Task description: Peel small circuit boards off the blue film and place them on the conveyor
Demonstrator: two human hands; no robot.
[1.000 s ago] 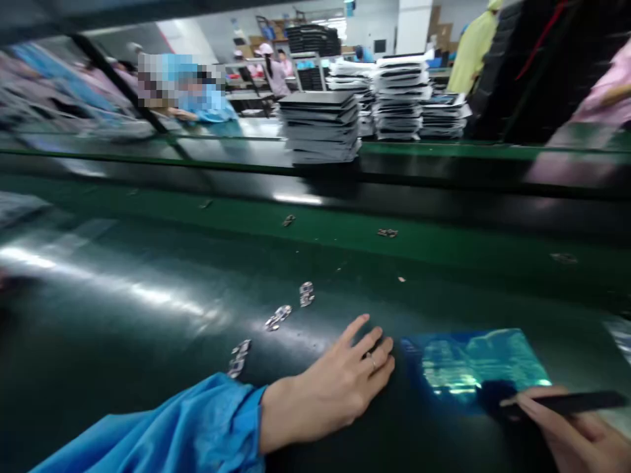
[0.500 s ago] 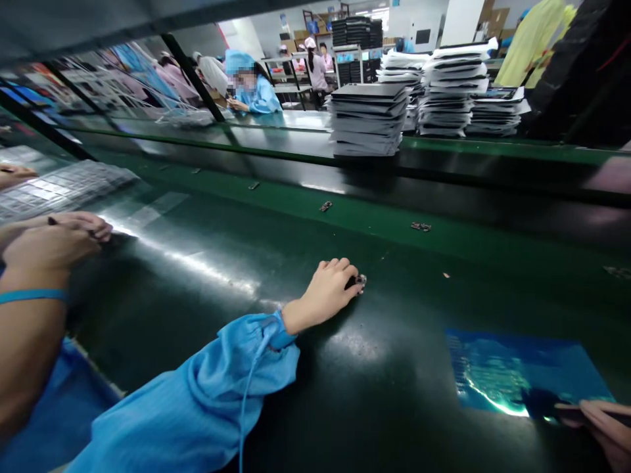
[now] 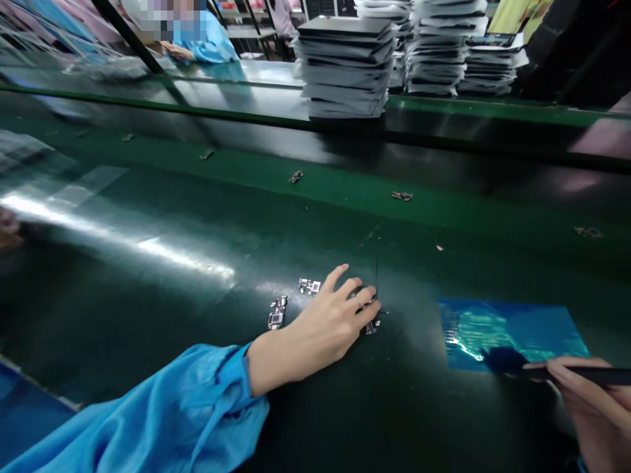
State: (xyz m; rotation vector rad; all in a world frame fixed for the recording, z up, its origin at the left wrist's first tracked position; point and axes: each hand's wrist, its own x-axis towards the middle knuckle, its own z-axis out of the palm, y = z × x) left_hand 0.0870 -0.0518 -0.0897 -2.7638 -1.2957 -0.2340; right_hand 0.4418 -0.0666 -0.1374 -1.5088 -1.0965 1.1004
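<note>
My left hand [image 3: 320,325] lies palm down on the dark green work surface, fingers spread and a ring on one of them. A small circuit board [image 3: 372,326] shows partly from under its fingertips; the thumb is hidden. Two more small circuit boards lie by this hand: one [image 3: 277,315] beside the wrist, another [image 3: 309,286] just beyond the knuckles. At the lower right, my right hand [image 3: 586,387] is closed around a slim black tool [image 3: 596,375]. The tool's front end is over the near edge of a shiny blue sheet [image 3: 537,328].
Several small boards, among them one [image 3: 401,196], lie spaced along a green strip [image 3: 355,187] beyond. Behind stand stacks of flat packets [image 3: 345,72]. A co-worker in a blue sleeve [image 3: 211,43] sits across; another person's hand [image 3: 7,226] is at the left edge.
The view has tilted down and shifted. My left hand has spread its fingers, and circuit boards now show around it. My right hand, still on the black tool, has come further into view.
</note>
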